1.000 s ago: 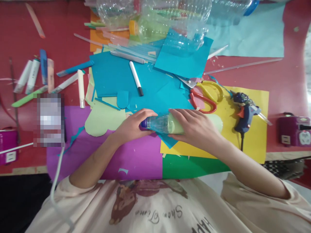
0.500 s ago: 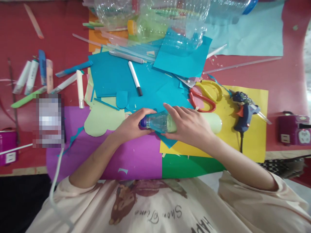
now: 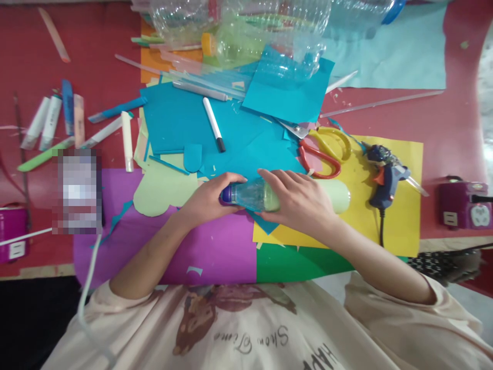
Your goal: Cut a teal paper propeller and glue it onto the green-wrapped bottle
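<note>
A clear plastic bottle [image 3: 248, 193] lies on its side across the coloured paper, its dark blue cap to the left and pale green paper [image 3: 339, 196] around its body. My left hand [image 3: 211, 199] is closed around the capped neck. Over the paper-covered body, my right hand [image 3: 298, 199] grips from above with its fingers wrapped across. Beyond the hands are a white marker with a black cap [image 3: 213, 125] and scissors [image 3: 320, 159] with one red and one yellow handle. A dark blue glue gun [image 3: 387, 185] rests on yellow paper at the right.
Large clear bottles [image 3: 269, 36] stand along the far side. Several markers [image 3: 50, 123] lie at the left, above a blurred phone [image 3: 79, 192] with a white cable. Blue sheets [image 3: 173, 118], purple paper [image 3: 219, 252] and scraps cover the middle. A purple box [image 3: 464, 204] sits far right.
Both hands keep their hold on the bottle. The right hand's fingers have shifted very slightly; otherwise only a small shift of the view shows.
</note>
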